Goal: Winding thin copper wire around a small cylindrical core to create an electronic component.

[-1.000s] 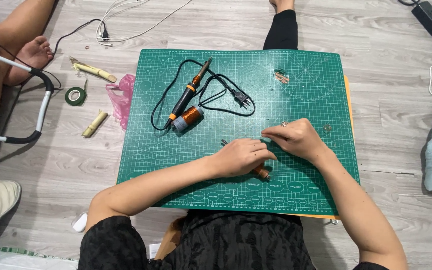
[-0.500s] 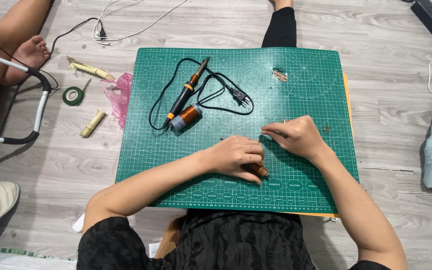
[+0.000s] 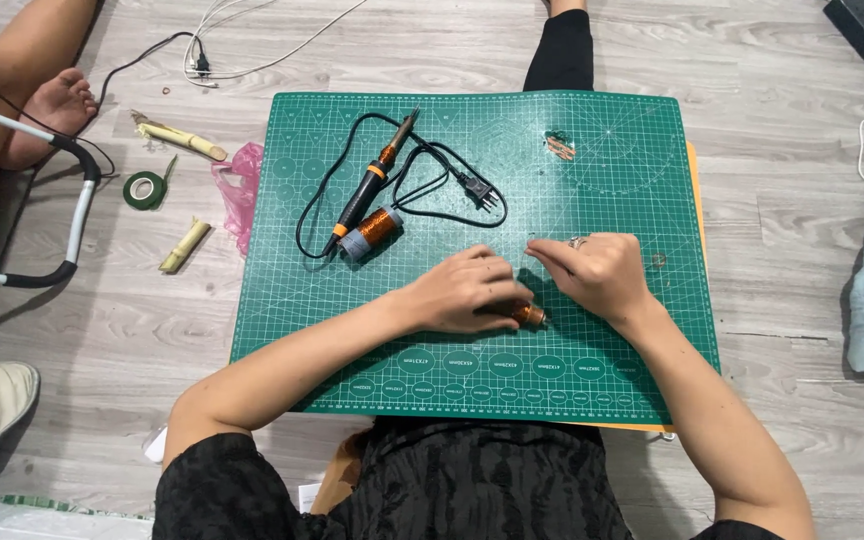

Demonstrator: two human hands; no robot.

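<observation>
Low on the mat (image 3: 612,140), left hand (image 3: 467,290) grips a coil (image 3: 529,315); right hand (image 3: 592,272) pinches closed just beside; near edge close.

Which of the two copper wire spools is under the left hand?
The small copper spool near the mat's front edge, partly covered by the left hand. The other spool lies untouched beside the soldering iron.

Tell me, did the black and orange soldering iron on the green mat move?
No. The black and orange soldering iron lies in the same spot on the green cutting mat, beside the copper wire spool, as before.
</observation>
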